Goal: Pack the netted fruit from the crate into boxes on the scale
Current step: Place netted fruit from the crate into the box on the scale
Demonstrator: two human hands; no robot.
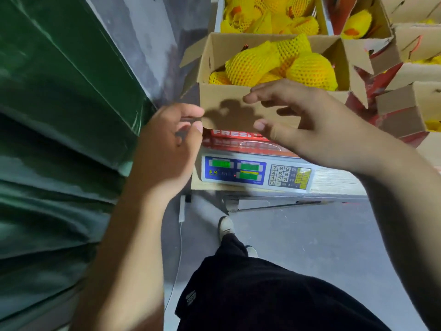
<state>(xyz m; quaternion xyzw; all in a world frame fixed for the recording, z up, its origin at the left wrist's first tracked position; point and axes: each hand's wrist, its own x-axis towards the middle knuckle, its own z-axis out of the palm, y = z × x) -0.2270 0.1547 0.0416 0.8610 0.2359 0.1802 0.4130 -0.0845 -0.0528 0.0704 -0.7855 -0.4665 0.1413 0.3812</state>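
An open cardboard box (229, 103) stands on the digital scale (256, 173), its flaps up. Inside lie several fruits in yellow foam netting (253, 64). Behind it a white crate (218, 17) holds more netted fruit (269, 15). My left hand (170, 142) is at the box's near left corner with fingers curled, thumb and forefinger close to the near flap's edge; whether they pinch it is unclear. My right hand (300, 118) hovers in front of the near flap with fingers spread and holds nothing.
More open boxes (415, 103) with netted fruit crowd the right side. Green sheeting (59, 115) fills the left. The scale sits on a low stand above grey floor (310, 247). My black trousers and one shoe (225, 226) are below.
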